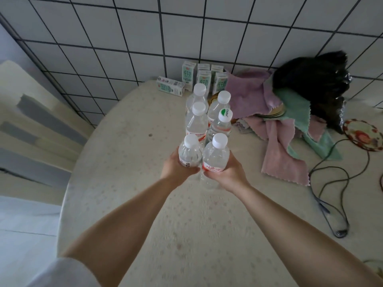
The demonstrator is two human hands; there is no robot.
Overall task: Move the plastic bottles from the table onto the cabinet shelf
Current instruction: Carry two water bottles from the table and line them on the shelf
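Observation:
Several clear plastic water bottles with white caps stand in two rows on the round table (128, 162). My left hand (176, 168) grips the nearest left bottle (189, 154) around its body. My right hand (226, 172) grips the nearest right bottle (215, 156) the same way. Both bottles are upright and side by side. Behind them stand a white-capped bottle (196, 123), a bottle with a green-marked cap (221, 125), and two more bottles (219, 102) at the back. No cabinet shelf is in view.
Milk cartons (199, 77) stand by the tiled wall, one lying flat (171, 87). Pink and green cloths (279, 129) pile up right of the bottles, under a black object (313, 79). A dark cable (335, 195) loops on the table's right side beside a patterned plate (362, 135).

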